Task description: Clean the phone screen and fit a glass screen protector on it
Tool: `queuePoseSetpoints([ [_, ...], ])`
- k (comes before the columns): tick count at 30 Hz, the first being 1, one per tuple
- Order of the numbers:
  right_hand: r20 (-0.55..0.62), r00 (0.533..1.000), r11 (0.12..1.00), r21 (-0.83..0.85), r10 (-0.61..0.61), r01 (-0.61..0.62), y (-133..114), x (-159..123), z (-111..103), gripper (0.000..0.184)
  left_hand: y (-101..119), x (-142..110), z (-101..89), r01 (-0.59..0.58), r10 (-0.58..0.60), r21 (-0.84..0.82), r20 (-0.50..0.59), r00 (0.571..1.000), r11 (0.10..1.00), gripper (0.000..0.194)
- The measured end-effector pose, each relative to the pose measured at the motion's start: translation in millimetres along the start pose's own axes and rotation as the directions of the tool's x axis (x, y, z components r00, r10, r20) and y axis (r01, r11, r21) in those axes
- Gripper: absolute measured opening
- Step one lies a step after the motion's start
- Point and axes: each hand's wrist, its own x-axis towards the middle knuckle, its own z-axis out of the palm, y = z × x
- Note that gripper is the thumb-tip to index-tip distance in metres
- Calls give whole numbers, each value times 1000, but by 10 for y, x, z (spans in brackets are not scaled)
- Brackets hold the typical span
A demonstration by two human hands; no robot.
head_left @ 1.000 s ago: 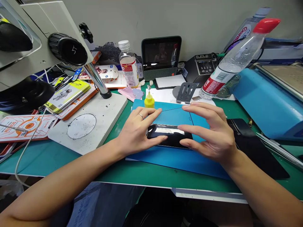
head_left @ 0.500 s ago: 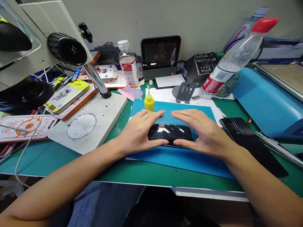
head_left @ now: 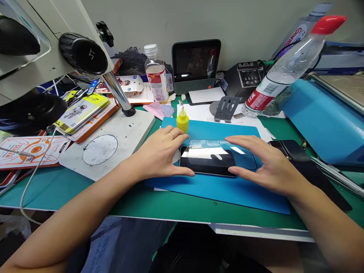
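A black phone (head_left: pixel 209 163) lies flat on a blue mat (head_left: pixel 216 189) with its glossy screen up. A clear protector sheet (head_left: pixel 224 148) lies just behind it on the mat. My left hand (head_left: pixel 159 153) rests at the phone's left end, thumb along the near edge, fingers held together; it wears a ring. My right hand (head_left: pixel 267 163) rests at the right end, fingers stretched flat over the mat and the sheet, thumb touching the phone's near right corner.
A yellow dropper bottle (head_left: pixel 182 121) stands behind my left hand. A microscope with a white base (head_left: pixel 113 142) fills the left. Farther back are a plastic bottle (head_left: pixel 156 76), a small screen (head_left: pixel 196 64) and a grey stand (head_left: pixel 226 108). A tilted bottle (head_left: pixel 284 72), a blue machine (head_left: pixel 321 121) and another black phone (head_left: pixel 287 149) sit at right.
My hands lowered from hovering over the phone to resting at its two ends. The clear sheet now lies behind the phone, and the screen shows a bright reflection.
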Motion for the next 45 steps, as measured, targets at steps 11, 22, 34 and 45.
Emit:
queuePoseSetpoints([
  [11, 30, 999, 1000, 12, -9, 9, 17, 1, 72, 56, -130, -51, -93, -4, -9, 53, 228, 974, 999, 71],
  [22, 35, 999, 999, 38, -9, 8, -67, 48, 109, 55, -146, -41, -197, 44, 1, -110, 379, 925, 993, 38],
  [34, 29, 1000, 1000, 27, 9, -10, -63, 43, 142, 54, -123, -52, -220, 209, -138, -82, 516, 845, 974, 56],
  [45, 26, 1000, 1000, 29, -9, 8, -53, 36, 131, 55, -192, -65, -221, 173, -190, 80, 325, 927, 982, 31],
])
